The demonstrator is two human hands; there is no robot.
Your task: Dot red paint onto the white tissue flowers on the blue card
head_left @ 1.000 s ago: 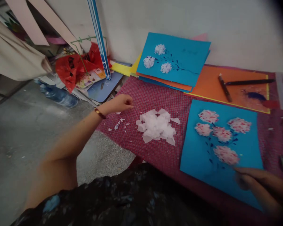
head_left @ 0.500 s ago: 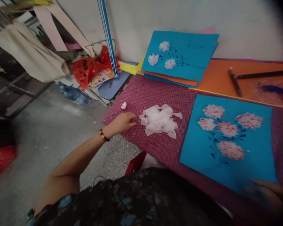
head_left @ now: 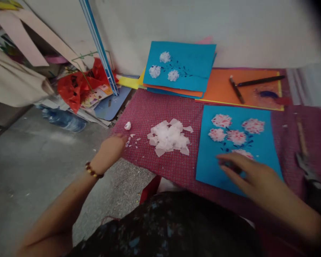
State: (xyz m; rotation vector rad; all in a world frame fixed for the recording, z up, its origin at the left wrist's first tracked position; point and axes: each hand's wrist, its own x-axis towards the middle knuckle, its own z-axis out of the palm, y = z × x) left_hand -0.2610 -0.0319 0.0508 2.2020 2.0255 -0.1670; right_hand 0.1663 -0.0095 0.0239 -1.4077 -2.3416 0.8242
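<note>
My left hand [head_left: 111, 151] is at the left edge of the red checked cloth, back up, its fingers bent and blurred. Beside its fingertips lie small paper scraps [head_left: 132, 141] and, just beyond, a crumpled white paper ball [head_left: 127, 125]. A heap of thin white paper pieces [head_left: 169, 137] spreads between my hands. My right hand [head_left: 246, 173] hovers over the blue sheet [head_left: 208, 167], thumb and index slightly apart, nothing clearly held between them. Pink-and-white paper flowers [head_left: 237, 137] with dark blue painted leaves decorate this sheet; the hand covers part of it.
A second blue picture with white flowers [head_left: 187, 53] leans against the wall. Behind the work lies an orange board [head_left: 219, 85] with a black pen [head_left: 260, 81] and a brown stick [head_left: 237, 90]. Pliers [head_left: 310, 171] are at the right; a red bag [head_left: 75, 85] sits left.
My left hand has drawn back to the left, uncovering paper scraps. My right hand has come from the lower right corner up over the blue sheet. The view has turned right.
</note>
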